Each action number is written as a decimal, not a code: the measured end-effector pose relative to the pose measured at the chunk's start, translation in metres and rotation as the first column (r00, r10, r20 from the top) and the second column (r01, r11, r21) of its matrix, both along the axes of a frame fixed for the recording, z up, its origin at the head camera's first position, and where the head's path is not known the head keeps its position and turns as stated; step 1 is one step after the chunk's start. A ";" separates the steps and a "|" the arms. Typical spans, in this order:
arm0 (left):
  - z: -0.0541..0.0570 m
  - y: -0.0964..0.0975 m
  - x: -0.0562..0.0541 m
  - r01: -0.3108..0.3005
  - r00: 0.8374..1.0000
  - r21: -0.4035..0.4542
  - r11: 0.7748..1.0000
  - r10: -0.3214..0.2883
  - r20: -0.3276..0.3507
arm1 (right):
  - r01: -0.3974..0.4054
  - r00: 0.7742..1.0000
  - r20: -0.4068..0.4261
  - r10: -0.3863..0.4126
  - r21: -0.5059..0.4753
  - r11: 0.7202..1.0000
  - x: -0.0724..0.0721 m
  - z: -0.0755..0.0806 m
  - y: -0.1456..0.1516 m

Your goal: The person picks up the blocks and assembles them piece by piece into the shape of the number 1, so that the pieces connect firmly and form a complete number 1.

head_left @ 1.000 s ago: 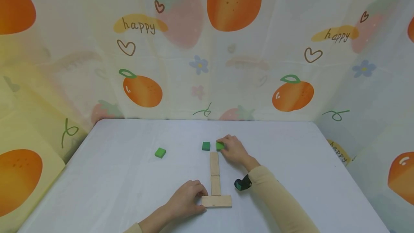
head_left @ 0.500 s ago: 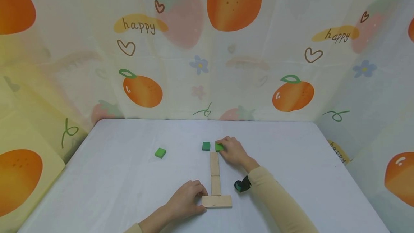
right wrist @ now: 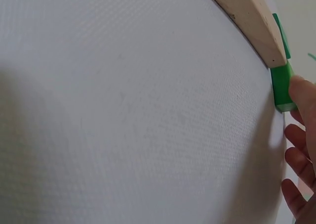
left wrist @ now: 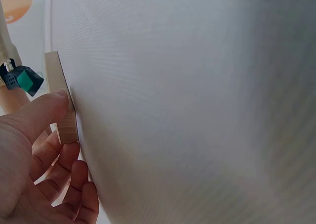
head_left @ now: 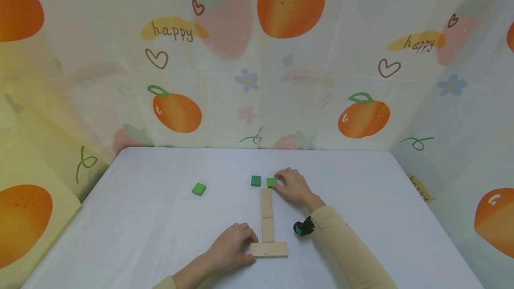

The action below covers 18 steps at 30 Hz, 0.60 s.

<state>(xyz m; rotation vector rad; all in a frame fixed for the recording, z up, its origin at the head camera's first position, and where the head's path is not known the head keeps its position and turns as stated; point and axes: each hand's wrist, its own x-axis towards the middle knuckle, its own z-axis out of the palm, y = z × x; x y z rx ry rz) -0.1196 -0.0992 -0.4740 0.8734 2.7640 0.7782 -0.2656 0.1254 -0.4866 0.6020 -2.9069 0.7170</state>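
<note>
In the head view, two wooden blocks [head_left: 267, 204] lie end to end, running away from a crosswise wooden block [head_left: 269, 249]. My left hand [head_left: 230, 246] pinches the left end of that crosswise block, its thumb [left wrist: 52, 105] on the near face. Past the far end of the row sit a dark green block [head_left: 255, 181] and a light green block [head_left: 271, 183], with a gap between them. Fingers parted, my right hand [head_left: 295, 186] is at the right side of the light green block. In the right wrist view its thumb [right wrist: 300, 88] overlaps that block [right wrist: 282, 88].
Another light green block [head_left: 198, 189] lies to the left on the white table [head_left: 140, 226]. A small black device [head_left: 303, 226] sits at the right wrist. A fruit-patterned cloth [head_left: 297, 110] hangs behind the table.
The light green block shifted slightly left and nearer with my right hand. Then the right hand drew back to the right, fingers parting, leaving the block. The left hand has not moved.
</note>
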 end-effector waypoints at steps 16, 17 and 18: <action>-0.003 0.000 -0.001 -0.015 1.000 0.006 1.000 0.015 0.010 | -0.020 1.000 -0.020 0.020 0.008 1.000 -0.002 -0.003 -0.006; -0.003 0.000 0.000 -0.013 1.000 0.008 1.000 0.013 0.009 | -0.024 0.999 -0.024 0.024 0.008 1.000 -0.002 -0.003 -0.006; -0.002 0.000 0.000 -0.013 1.000 0.008 1.000 0.013 0.009 | -0.027 0.999 -0.029 0.027 0.009 1.000 -0.003 -0.003 -0.007</action>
